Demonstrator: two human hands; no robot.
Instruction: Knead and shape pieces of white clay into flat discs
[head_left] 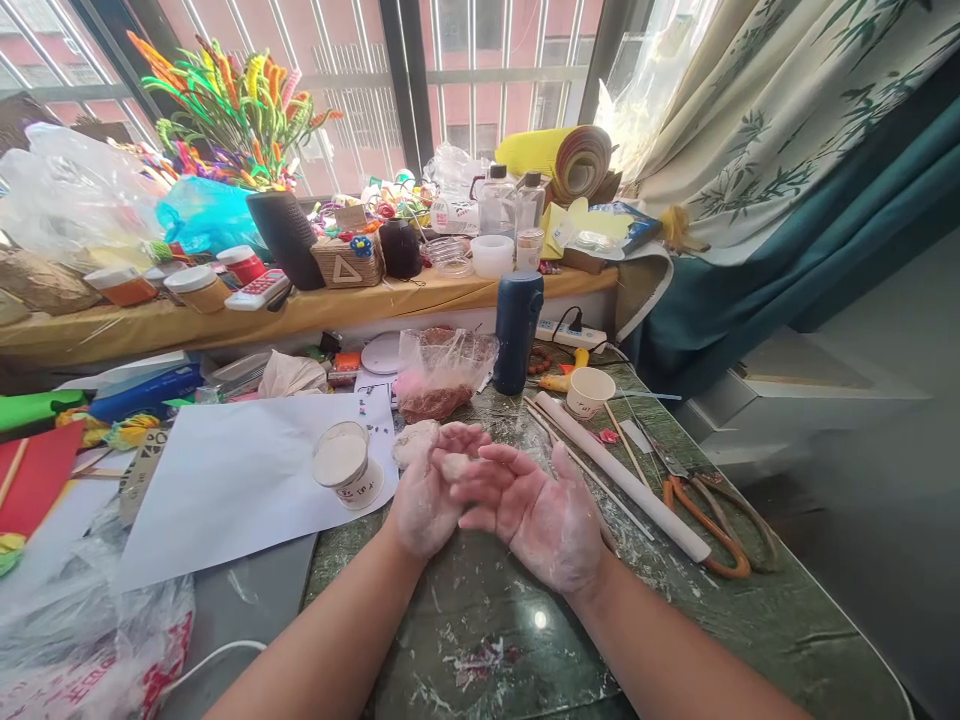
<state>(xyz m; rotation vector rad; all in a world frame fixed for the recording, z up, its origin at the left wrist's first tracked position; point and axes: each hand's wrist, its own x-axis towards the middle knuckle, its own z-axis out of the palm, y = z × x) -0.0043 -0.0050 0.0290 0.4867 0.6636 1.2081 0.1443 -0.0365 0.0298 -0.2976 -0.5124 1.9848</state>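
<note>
Over the dark green tabletop (pixel 495 580), my left hand (pixel 424 505) cups a small lump of pale clay (pixel 456 466), its fingers curled up behind it. My right hand (pixel 544 520) is palm up, with its fingers stretched apart and their tips in front of the lump. Both palms are dusted white. Just behind my left hand lies a bigger pale clay piece (pixel 415 440), partly hidden by the fingers. To the left, a paper cup with white contents (pixel 341 458) stands on a white sheet (pixel 232 480).
A wrapped reddish-brown block (pixel 439 400) and a dark blue bottle (pixel 517 335) stand behind my hands. To the right lie a white rolling pin (pixel 622 475), thin sticks, a small paper cup (pixel 590 390) and orange-handled scissors (pixel 705 520). A crowded windowsill (pixel 420 292) runs along the back.
</note>
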